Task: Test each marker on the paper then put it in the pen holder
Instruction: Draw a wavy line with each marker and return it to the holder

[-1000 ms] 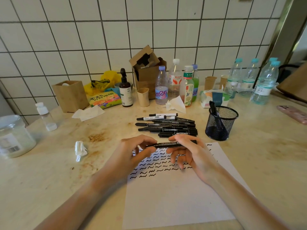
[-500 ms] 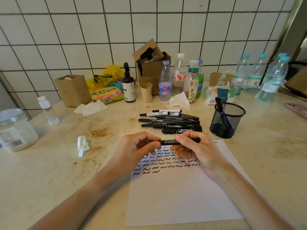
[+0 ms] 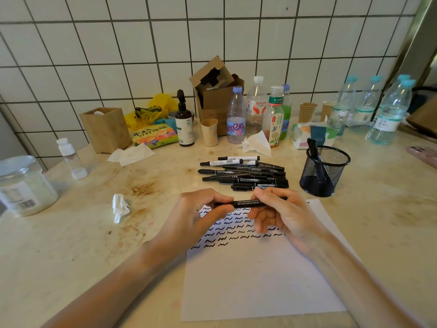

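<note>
Head cam: both hands are holding one black marker [image 3: 246, 203] level above the scribbled paper [image 3: 260, 275]. Left hand [image 3: 196, 216] is pinching one end, right hand [image 3: 281, 211] is gripping the other.

The tissue pack [image 3: 318, 138] reads "ISSUE"; a marker [image 3: 260, 185] reads "TWIN".

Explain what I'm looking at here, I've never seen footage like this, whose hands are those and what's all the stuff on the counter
There is no machine: a person wears a camera on the head, looking down at their own hands. The left hand and right hand hold one black marker level between them, above a paper covered with squiggly test marks. Behind lies a pile of markers. To its right stands a mesh pen holder with at least one marker inside. Along the tiled wall are water bottles, paper cups, a cardboard box and a tissue pack.
</note>
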